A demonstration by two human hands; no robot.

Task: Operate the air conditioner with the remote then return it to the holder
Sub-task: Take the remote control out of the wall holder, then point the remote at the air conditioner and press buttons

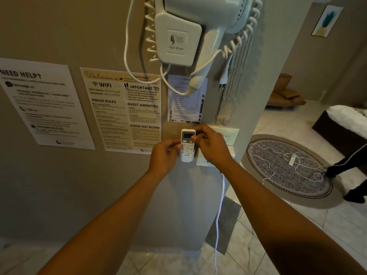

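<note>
A white air conditioner remote (187,138) with a small grey display and a yellow button stands upright in a white wall holder (186,158) on the beige wall. My left hand (165,155) touches the left side of the remote and holder with its fingers curled. My right hand (210,145) pinches the remote's right edge near the yellow button. The remote's lower part is hidden inside the holder. No air conditioner shows in view.
A white wall hair dryer (178,36) with a coiled cord hangs above. Printed notices (123,108) cover the wall at left. A switch plate (228,134) sits right of the remote. A white cable (219,215) hangs down. A round rug (288,167) and a person's legs (349,167) are at right.
</note>
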